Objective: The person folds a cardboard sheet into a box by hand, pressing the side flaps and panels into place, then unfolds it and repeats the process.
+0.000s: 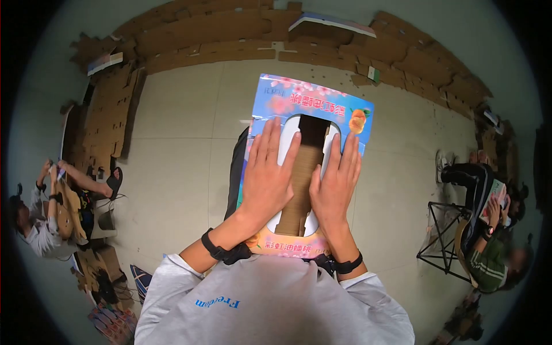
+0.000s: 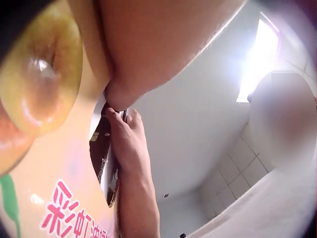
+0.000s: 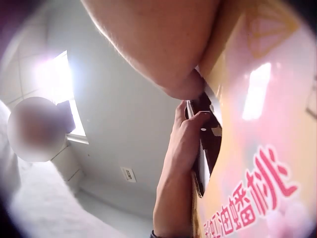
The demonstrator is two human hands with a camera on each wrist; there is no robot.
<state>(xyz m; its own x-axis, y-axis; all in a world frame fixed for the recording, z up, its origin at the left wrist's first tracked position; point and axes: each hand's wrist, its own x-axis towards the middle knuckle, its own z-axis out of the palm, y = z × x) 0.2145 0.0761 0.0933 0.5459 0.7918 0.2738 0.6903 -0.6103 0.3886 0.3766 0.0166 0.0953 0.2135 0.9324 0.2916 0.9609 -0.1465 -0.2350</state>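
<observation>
Both left hand [image 1: 268, 177] and right hand [image 1: 335, 187] lie straight-fingered, gripping nothing, seemingly pressing down the box [image 1: 315, 102], and the next move likely calls for even pressure.

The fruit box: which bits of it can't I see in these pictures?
Head view: the printed patches of the box under the left hand and right hand, covered by those hands.
Head view: its underside, hidden by the box itself.
Head view: inside the far end of the opening, lost in dark shadow.
Left wrist view: part of the fruit picture, cut off by the left edge.
</observation>
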